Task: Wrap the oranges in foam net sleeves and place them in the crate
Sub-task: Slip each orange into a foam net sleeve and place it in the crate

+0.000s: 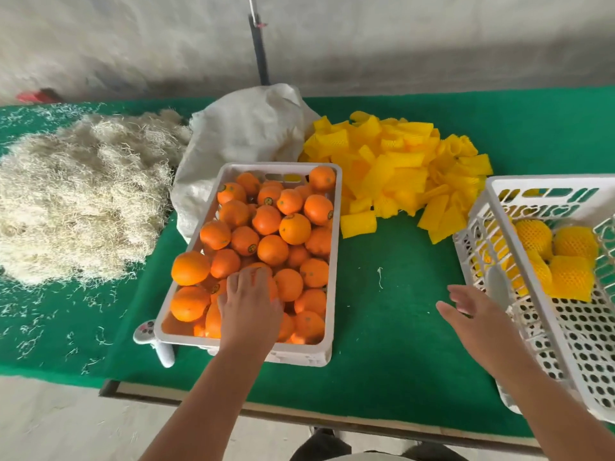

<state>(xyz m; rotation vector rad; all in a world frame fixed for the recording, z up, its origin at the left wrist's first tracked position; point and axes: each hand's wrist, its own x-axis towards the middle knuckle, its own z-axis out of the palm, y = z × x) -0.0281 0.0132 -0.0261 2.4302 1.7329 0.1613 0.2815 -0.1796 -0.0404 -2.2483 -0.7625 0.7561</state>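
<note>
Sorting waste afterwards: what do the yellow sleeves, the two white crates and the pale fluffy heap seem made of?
Yellow net sleeves: likely soft foam, matte mesh texture. White orange-filled crate and white perforated crate: probably moulded plastic, smooth with slots and holes. Pale shredded heap: thin curly strands, perhaps wood wool or straw.

The right-hand crate ran off the picture's right edge. In the orange crate, the left hand hid the orange beneath it, so its grip stayed unclear.
</note>
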